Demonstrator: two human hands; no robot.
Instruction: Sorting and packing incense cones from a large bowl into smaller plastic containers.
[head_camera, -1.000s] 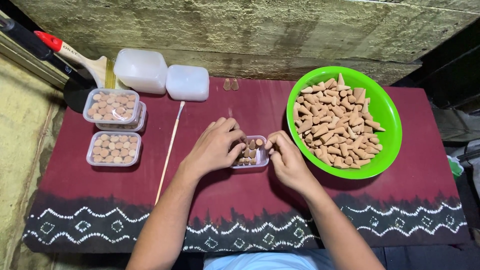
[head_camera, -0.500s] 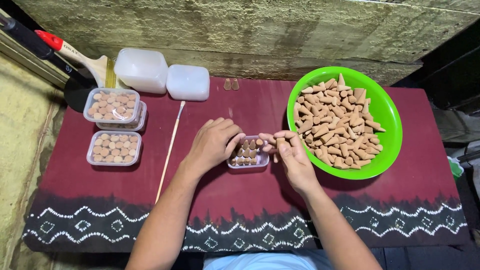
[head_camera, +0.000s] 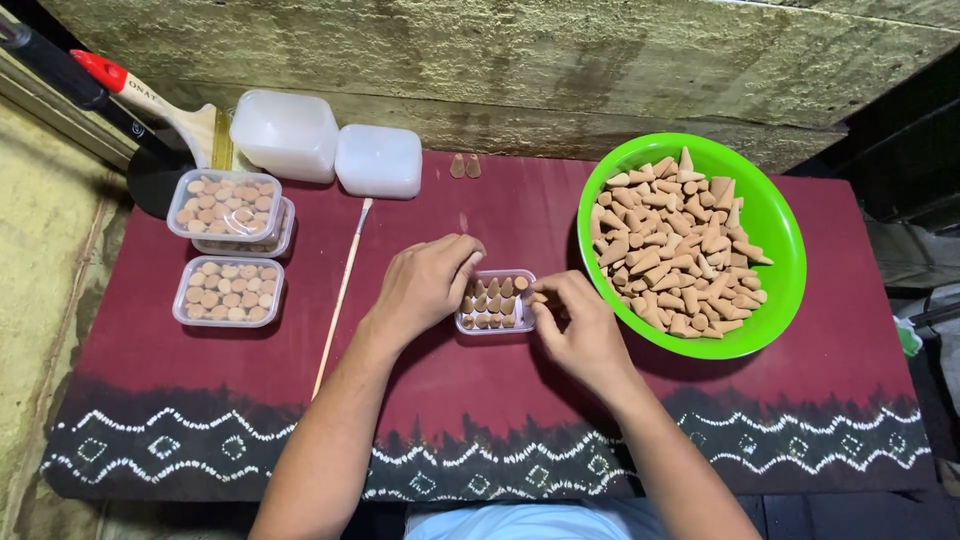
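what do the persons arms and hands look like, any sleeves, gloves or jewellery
Both forearms are bare right up to the bottom edge of the picture, with no sleeves showing. The left hand and right hand wear no gloves; no rings, watch or bracelet can be seen. A strip of pale light-blue clothing shows between the arms at the bottom edge.

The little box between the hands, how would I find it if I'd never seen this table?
Start at the big green bowl of tan cones on the dark red cloth. Just left of it, the left hand and right hand flank a small clear box. Unlike the lidded boxes far left, it's open, its cones standing in rows.
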